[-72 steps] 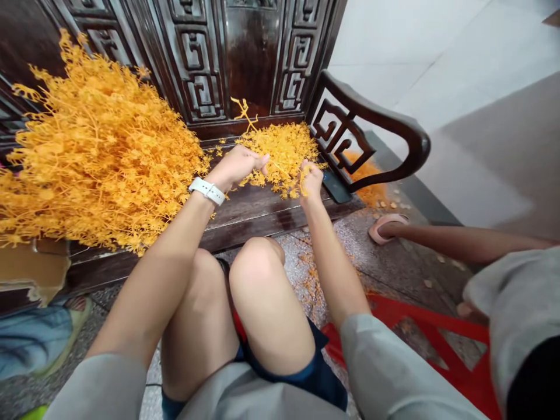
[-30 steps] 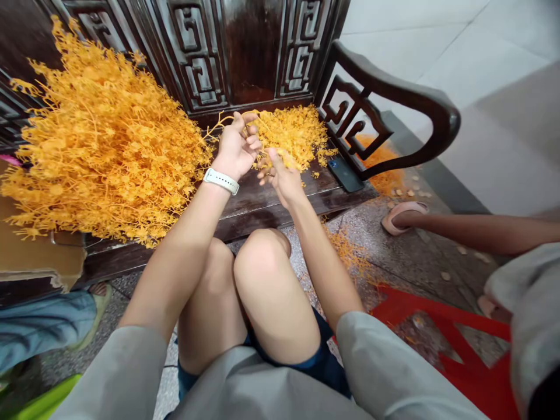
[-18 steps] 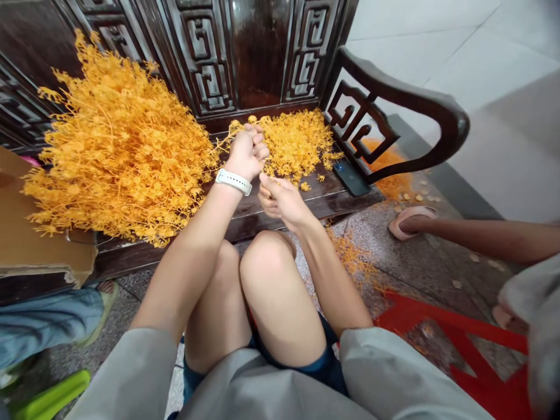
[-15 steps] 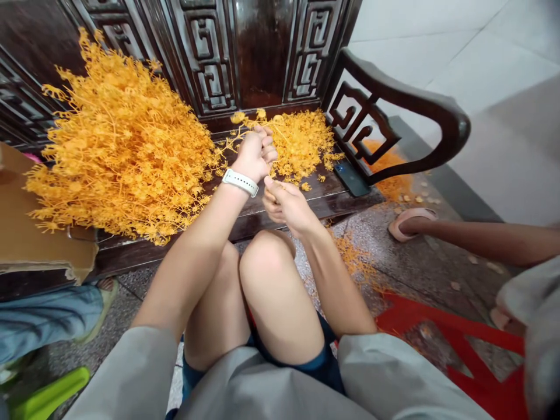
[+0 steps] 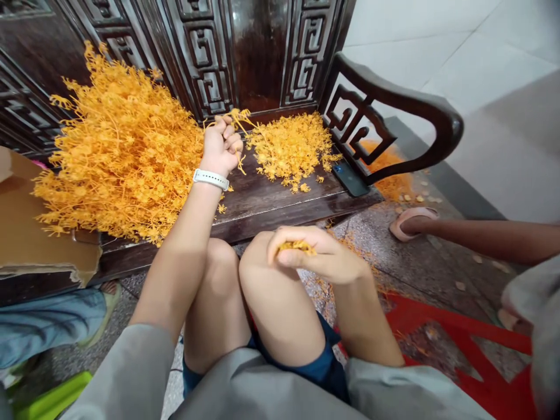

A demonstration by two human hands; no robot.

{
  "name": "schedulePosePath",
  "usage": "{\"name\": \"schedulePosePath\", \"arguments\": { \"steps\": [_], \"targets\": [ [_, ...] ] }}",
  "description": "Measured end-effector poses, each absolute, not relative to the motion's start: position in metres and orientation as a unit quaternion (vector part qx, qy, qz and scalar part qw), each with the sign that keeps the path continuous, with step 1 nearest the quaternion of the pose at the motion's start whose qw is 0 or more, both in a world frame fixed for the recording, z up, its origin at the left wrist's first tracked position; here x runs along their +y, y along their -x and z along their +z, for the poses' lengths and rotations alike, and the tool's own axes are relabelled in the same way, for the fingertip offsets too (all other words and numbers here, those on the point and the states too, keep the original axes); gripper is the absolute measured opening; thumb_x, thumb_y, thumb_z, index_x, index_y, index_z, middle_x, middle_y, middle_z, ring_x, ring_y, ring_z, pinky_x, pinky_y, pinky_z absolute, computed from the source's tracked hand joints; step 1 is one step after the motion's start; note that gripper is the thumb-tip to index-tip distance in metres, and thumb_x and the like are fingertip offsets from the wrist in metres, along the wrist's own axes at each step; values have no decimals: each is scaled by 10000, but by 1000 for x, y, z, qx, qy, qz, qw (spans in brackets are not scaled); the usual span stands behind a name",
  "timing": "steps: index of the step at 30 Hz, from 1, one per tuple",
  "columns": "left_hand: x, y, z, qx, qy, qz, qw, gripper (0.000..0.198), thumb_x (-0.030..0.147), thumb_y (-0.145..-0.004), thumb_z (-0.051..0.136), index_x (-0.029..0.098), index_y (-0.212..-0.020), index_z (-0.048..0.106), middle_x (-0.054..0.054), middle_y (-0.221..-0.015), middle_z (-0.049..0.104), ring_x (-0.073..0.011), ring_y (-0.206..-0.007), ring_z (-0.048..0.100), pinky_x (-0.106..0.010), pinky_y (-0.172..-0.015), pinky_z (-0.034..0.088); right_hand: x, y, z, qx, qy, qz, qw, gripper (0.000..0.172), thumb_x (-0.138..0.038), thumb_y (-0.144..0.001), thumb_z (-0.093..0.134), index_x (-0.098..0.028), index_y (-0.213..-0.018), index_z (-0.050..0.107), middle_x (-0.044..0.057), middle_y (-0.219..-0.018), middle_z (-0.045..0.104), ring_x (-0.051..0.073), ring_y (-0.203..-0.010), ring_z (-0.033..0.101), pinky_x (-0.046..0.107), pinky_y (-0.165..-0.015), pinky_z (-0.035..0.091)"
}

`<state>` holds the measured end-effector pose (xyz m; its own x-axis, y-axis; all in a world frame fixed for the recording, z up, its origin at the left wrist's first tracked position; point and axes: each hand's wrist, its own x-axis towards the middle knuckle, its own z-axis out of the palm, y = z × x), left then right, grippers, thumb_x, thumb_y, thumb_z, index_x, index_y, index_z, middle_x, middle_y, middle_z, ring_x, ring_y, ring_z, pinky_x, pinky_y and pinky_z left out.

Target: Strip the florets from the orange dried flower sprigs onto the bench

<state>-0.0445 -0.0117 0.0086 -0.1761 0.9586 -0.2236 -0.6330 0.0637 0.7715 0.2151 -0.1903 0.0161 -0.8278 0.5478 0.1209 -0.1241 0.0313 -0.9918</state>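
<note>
My left hand (image 5: 221, 144), with a white watch on its wrist, is closed in a fist around an orange plastic sprig (image 5: 240, 119) above the dark wooden bench seat (image 5: 262, 201). It hovers between a big heap of orange sprigs (image 5: 118, 151) on the left and a smaller pile of loose orange pieces (image 5: 292, 149) on the right. My right hand (image 5: 317, 255) is pulled back over my knee, curled around a small clump of orange bits (image 5: 297, 246).
A dark phone (image 5: 350, 178) lies on the seat by the carved armrest (image 5: 394, 111). Cardboard (image 5: 39, 233) sits at the left. Another person's leg and pink slipper (image 5: 409, 220) reach in from the right, above a red plastic stool (image 5: 459, 344). Orange scraps litter the floor.
My right hand has drawn back from the bench to my knee with a clump of orange bits. My left hand has shifted left, still clutching a sprig.
</note>
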Motion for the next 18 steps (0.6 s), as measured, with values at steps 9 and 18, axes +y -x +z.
{"name": "schedulePosePath", "arguments": {
  "steps": [9,18],
  "targets": [
    [-32,30,24,400,-321,584,629,418,595,-1091,627,241,-870,654,96,-471,272,-60,-349,156,-248,-362,112,-37,-213,-16,-395,449,588,544,667,-858,-984,534,-220,-1130,659,20,-795,610,79,-543,405,248,-463,310],
    [-35,28,-3,454,-615,391,513,514,554,-1004,752,190,-648,683,74,-443,277,-44,-388,199,-251,-475,194,-26,-194,-64,-397,485,571,530,653,-840,-862,741,-247,-1125,666,61,-961,678,161,-750,616,253,-576,475]
  ]
}}
